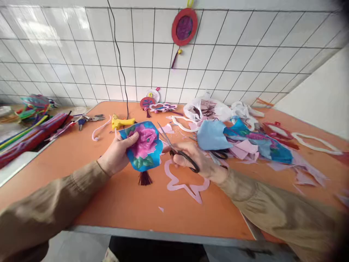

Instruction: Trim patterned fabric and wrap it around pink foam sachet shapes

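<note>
Blue floral cloth w/ pink rose is up over orange table — pinched btwn thumb & fingers of L hand. R hand grips black-handled scissors, blades beside cloth's R edge. Dark tassel shows just below cloth; pink wavy frame lies nr R hand. Yellow glue gun beyond L hand — pink scraps off to R.

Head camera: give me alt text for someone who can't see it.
The left hand holds a blue, pink-flowered fabric-like piece; beside it, the right hand holds open, black-handled metal scissors. A thin, pale-pink pointed outline lies on the orange tabletop.
</note>
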Demonstrator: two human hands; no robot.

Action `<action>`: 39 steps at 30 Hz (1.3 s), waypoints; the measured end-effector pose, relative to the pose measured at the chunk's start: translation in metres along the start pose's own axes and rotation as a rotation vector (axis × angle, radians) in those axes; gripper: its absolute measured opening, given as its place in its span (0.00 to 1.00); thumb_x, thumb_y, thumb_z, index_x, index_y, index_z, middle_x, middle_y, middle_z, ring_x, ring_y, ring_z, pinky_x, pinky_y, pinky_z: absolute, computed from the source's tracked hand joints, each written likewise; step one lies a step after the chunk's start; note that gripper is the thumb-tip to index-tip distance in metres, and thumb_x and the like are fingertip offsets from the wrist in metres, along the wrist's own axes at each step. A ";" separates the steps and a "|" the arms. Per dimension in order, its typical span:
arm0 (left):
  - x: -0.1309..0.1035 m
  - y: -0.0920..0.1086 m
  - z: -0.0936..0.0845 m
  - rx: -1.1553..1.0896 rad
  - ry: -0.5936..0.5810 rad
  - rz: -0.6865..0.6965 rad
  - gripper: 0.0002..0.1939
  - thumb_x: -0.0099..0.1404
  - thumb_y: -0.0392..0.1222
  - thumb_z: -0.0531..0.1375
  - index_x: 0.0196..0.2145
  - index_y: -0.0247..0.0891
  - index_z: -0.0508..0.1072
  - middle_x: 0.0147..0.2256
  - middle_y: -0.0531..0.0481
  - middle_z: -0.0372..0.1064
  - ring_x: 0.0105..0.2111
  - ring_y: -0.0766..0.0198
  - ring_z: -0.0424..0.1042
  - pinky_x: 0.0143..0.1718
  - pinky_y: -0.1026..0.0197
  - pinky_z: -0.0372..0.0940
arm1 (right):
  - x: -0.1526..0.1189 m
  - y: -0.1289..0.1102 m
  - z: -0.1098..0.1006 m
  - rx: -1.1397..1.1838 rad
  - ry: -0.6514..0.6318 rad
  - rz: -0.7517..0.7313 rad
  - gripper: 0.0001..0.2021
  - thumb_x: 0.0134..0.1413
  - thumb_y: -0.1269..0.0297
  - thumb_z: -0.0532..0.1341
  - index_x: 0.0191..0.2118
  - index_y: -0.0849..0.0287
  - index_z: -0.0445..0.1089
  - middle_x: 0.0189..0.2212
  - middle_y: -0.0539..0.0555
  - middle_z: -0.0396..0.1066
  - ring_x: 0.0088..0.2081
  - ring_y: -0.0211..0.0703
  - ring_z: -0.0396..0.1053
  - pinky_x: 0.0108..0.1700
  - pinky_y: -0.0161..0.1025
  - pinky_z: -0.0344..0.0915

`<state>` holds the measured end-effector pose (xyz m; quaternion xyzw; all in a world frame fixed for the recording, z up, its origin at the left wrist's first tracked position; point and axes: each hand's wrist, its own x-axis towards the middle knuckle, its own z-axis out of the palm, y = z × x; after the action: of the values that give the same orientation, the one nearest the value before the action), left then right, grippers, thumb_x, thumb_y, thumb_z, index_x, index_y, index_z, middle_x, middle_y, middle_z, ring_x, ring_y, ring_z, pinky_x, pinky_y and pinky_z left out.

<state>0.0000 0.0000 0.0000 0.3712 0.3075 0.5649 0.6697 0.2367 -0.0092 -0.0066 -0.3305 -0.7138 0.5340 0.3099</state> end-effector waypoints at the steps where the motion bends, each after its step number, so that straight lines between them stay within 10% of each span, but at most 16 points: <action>1: 0.000 0.000 -0.001 0.005 -0.005 -0.005 0.14 0.52 0.36 0.74 0.36 0.35 0.76 0.32 0.49 0.79 0.31 0.60 0.80 0.37 0.60 0.78 | 0.001 0.001 0.001 -0.009 0.006 -0.001 0.40 0.44 0.30 0.64 0.45 0.70 0.72 0.25 0.49 0.63 0.27 0.35 0.61 0.29 0.34 0.60; 39: -0.003 -0.009 0.001 -0.001 -0.046 -0.192 0.05 0.60 0.37 0.69 0.34 0.34 0.78 0.28 0.48 0.78 0.28 0.61 0.79 0.35 0.60 0.76 | 0.000 -0.002 0.012 -0.022 0.029 -0.044 0.33 0.42 0.27 0.62 0.29 0.59 0.66 0.20 0.49 0.62 0.23 0.36 0.59 0.24 0.36 0.59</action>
<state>0.0050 -0.0035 -0.0073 0.3525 0.3261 0.4896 0.7278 0.2271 -0.0160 -0.0079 -0.3260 -0.7221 0.5144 0.3281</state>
